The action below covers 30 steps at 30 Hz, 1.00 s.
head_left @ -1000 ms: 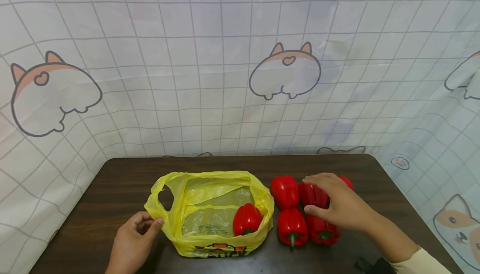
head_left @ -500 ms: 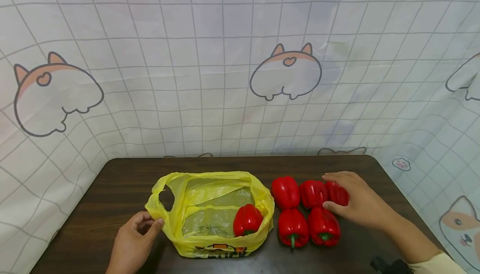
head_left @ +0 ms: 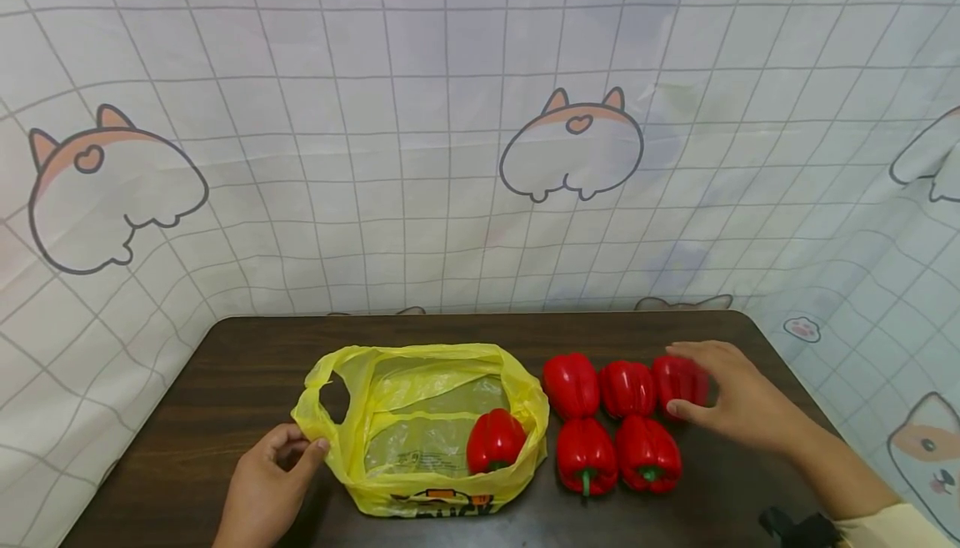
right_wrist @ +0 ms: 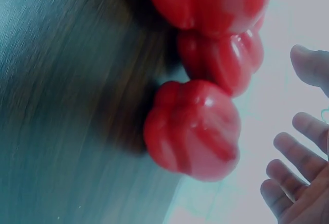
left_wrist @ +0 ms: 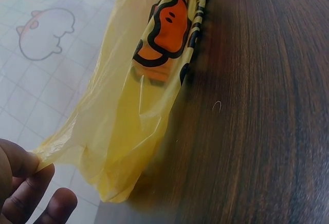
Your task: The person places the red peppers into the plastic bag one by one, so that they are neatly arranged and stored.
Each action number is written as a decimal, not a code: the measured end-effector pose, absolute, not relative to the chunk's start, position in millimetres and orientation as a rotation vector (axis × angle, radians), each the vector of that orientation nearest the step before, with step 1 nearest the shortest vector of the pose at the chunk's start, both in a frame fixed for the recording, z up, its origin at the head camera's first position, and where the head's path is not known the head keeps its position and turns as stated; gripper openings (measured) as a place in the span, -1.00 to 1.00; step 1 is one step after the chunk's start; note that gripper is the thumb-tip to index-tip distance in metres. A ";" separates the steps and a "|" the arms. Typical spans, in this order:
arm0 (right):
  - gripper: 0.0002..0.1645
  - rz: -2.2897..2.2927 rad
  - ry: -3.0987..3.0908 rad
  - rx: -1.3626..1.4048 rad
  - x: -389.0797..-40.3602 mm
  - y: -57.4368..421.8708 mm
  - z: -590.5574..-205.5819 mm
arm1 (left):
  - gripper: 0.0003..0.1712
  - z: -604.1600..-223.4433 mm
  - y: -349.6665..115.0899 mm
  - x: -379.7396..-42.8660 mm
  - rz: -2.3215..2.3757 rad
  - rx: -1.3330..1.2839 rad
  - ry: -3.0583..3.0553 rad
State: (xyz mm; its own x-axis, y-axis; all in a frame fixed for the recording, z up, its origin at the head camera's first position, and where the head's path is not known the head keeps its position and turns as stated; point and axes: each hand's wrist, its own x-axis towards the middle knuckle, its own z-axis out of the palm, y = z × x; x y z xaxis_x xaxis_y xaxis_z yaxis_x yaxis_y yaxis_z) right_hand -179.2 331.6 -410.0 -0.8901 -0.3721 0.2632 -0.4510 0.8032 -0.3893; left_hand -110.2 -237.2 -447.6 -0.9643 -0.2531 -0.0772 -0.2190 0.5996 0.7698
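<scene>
My left hand (head_left: 272,481) pinches the left handle edge of a yellow plastic bag (head_left: 367,494) between thumb and fingers; the left wrist view shows the pulled film of the bag (left_wrist: 118,147). The bag's mouth gapes upward, and one red bell pepper (head_left: 495,441) lies inside at its right. My right hand (head_left: 742,402) hovers by the rightmost bell pepper (head_left: 678,379) of the back row, thumb and fingers spread. In the right wrist view that hand (right_wrist: 303,167) appears apart from the nearest bell pepper (right_wrist: 193,131).
Several bell peppers stand close together right of the bag: a front pair (head_left: 586,454) and a back row (head_left: 572,385). All rest on a dark wood table (head_left: 172,414). A white grid-patterned cloth (head_left: 465,223) hangs behind and at the sides.
My right hand has moved right across the peppers, from the middle of the back row to its rightmost pepper, which now shows more fully. My left hand and the bag stay put.
</scene>
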 end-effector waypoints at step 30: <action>0.12 0.655 -2.866 0.619 -198.9 366.6 -449.4 | -0.56 -447.8 -238.2 -108.6 -1.297 0.415 -2.797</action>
